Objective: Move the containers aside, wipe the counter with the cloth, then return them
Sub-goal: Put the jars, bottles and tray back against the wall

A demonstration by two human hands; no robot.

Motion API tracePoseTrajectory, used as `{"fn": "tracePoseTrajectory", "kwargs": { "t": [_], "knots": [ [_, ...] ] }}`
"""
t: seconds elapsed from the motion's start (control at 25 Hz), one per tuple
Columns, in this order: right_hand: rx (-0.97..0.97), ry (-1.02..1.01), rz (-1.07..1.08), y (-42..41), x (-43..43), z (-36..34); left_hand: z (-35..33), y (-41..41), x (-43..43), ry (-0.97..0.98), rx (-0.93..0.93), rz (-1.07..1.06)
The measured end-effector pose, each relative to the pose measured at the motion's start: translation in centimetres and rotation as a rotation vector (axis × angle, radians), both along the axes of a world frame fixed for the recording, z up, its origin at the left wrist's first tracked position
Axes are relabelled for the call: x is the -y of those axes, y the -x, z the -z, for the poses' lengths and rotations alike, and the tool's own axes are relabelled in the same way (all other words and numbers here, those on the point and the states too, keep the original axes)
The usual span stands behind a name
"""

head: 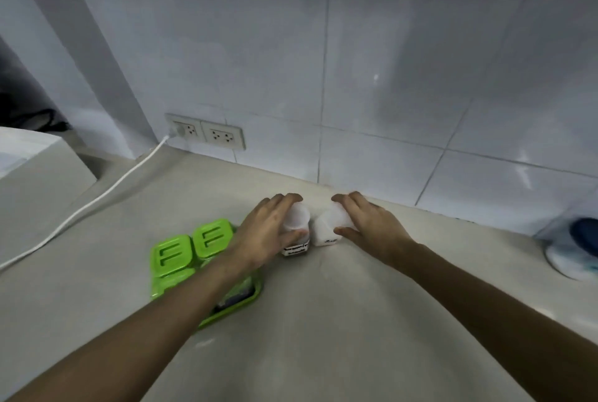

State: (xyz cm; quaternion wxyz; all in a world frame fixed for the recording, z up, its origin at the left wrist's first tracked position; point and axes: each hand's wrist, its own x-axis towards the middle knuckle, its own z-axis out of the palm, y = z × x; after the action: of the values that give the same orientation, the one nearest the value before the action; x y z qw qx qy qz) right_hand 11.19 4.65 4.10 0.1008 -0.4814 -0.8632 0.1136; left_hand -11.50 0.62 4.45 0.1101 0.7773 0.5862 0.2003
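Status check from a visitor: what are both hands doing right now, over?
Left hand closed around round white plastic jar. Right hand gripping square white plastic container. Both standing on counter, near wall. Green lidded tray set close at left.

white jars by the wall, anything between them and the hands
Nothing visible does: the left hand wraps the round translucent white jar, and the right hand covers the square white jar.
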Motion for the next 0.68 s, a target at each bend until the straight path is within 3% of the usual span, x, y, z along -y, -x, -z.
{"fn": "tracePoseTrajectory", "kwargs": {
  "t": [0.16,0.4,0.68],
  "knots": [
    [0.027,-0.017,0.114,-11.8,1.8,-0.4,0.1,-8.5,-0.8,0.018,0.012,0.15],
    [0.056,-0.039,0.45,-27.9,1.5,-1.0,0.4,-23.3,-3.8,0.1,0.133,0.278],
    [0.189,-0.133,0.44,-35.5,-0.7,0.4,0.9,-35.9,-8.7,0.06,0.108,0.314]
  ]
}}
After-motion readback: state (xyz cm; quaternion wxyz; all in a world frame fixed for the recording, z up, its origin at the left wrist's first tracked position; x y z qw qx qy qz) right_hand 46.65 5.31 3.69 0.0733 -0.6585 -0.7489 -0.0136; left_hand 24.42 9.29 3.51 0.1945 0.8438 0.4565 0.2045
